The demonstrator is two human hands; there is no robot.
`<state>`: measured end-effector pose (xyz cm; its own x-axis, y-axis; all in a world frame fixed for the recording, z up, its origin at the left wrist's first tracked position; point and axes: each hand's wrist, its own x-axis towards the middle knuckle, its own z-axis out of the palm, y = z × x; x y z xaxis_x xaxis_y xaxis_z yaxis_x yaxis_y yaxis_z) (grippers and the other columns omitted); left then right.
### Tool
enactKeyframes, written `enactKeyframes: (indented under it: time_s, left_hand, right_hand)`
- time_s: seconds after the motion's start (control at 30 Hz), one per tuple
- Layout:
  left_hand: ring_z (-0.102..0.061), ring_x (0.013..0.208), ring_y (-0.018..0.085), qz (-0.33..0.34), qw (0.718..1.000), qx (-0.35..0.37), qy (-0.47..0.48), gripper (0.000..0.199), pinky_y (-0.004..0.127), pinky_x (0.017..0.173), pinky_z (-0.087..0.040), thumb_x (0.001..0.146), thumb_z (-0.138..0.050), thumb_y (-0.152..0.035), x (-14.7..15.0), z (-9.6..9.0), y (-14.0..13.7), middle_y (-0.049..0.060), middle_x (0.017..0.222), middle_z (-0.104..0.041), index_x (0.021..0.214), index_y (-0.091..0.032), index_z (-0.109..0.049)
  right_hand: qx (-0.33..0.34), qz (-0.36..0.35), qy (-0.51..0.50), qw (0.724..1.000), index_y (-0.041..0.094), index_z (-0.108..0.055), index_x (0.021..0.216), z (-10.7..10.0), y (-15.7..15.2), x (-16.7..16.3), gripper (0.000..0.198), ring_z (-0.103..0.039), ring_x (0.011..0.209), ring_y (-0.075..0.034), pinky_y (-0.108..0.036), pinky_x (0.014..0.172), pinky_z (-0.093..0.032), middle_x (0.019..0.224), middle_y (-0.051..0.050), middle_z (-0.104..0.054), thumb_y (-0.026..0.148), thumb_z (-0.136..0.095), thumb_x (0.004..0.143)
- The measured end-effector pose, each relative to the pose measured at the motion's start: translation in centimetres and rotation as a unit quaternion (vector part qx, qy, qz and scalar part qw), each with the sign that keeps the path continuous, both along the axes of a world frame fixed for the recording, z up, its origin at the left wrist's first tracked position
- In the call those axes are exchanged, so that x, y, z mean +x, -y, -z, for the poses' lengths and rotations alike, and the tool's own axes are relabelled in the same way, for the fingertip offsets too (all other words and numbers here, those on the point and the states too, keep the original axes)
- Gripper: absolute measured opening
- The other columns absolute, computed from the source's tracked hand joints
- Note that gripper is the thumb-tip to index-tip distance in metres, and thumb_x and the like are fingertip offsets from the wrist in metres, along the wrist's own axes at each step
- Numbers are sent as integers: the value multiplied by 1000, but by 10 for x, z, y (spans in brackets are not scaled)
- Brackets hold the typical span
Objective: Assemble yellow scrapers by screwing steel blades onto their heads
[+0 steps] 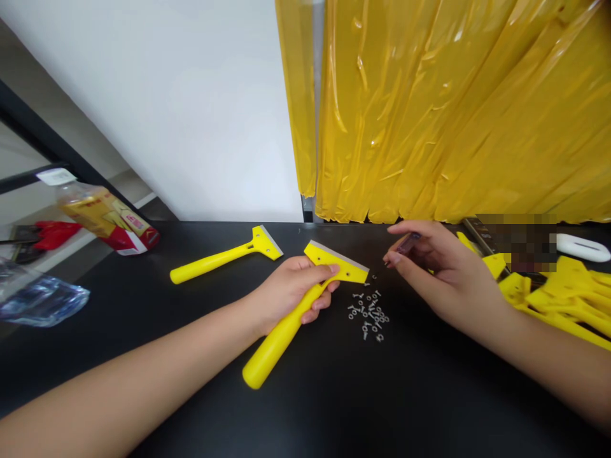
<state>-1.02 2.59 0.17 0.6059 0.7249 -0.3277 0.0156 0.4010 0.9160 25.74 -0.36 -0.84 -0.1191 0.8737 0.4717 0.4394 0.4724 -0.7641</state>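
Note:
My left hand [296,289] is wrapped round the neck of a yellow scraper [277,343], its thumb pressed on the head. A metal blade edge runs along the top of that head, and small holes show in the plastic. Between thumb and fingers, my right hand [439,264] pinches a small screwdriver [409,243] with a dark purplish handle, partly hidden by the fingers. It is apart from the scraper, to its right. Loose small screws and nuts [370,312] lie scattered on the black table [305,413] between my hands. A second yellow scraper [214,261] with a blade lies farther left.
A pile of yellow scraper parts [568,299] lies at the right, by a dark box [477,232] and a white oblong object [580,247]. A drink bottle [107,213] leans at the left, near clear plastic packaging [42,296]. Yellow plastic strips [429,114] hang behind.

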Motion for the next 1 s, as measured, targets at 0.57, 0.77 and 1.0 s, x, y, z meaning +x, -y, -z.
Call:
enactKeyframes:
  time_s: [0.57, 0.77, 1.0]
  left_hand:
    - [-45, 35, 7, -14, 1000, -1, -8, 36, 16, 36, -34, 101, -68, -41, 2, -2, 2, -3, 51, -54, 75, -17, -60]
    - [-43, 35, 7, -35, 999, -12, -22, 34, 16, 35, -34, 102, -68, -38, 4, -2, 4, -4, 50, -53, 75, -18, -59]
    - [-42, 36, 7, 9, 999, -10, -45, 38, 16, 37, -35, 102, -67, -43, 3, -4, 6, -4, 49, -51, 75, -18, -59]
  right_hand:
    - [89, 10, 30, 996, 41, -65, 141, -6, 13, -1, 41, -74, 96, -26, -45, 87, -60, 109, -3, -75, 26, -71, 103]
    - [119, 28, -83, 989, 43, -67, 138, -24, 36, -18, 46, -76, 92, -28, -47, 81, -65, 104, -4, -75, 21, -76, 99]
    - [116, -11, -78, 990, 43, -69, 131, -21, 45, -22, 46, -79, 92, -26, -46, 80, -68, 109, -3, -78, 12, -74, 97]
